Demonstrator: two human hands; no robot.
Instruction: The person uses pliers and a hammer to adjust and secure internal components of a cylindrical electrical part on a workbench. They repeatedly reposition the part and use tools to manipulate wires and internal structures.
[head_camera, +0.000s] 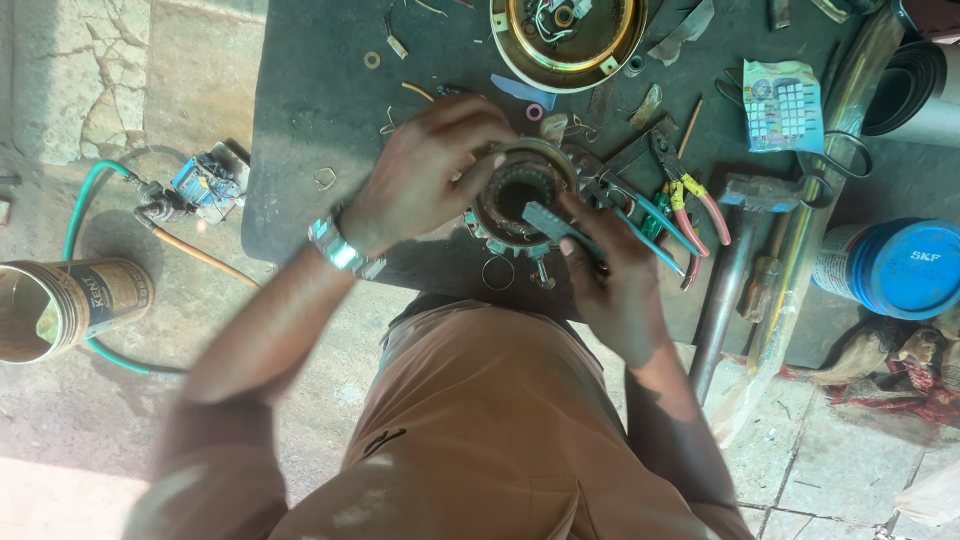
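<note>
Both our hands on the ring-shaped motor core (515, 195) — left hand (425, 175) gripping its rim, right hand (610, 280) clamped on a flat tool (552, 225), round dish (568, 40) behind holds wires, open can (60, 305) on floor — contents unclear.

Repair workshop: grimy workbench (300, 120) w/ pliers (690, 205), hammer (735, 260), motor parts (568, 40), scattered washers.

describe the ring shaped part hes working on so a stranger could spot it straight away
Start at the dark worktable and look to its near edge, between the person's two hands. There sits a round, toothed metal ring with a hollow dark centre; the left hand steadies it and the right hand puts a flat grey strip into it. Unlike the loose pliers beside it, it is circular.
</note>
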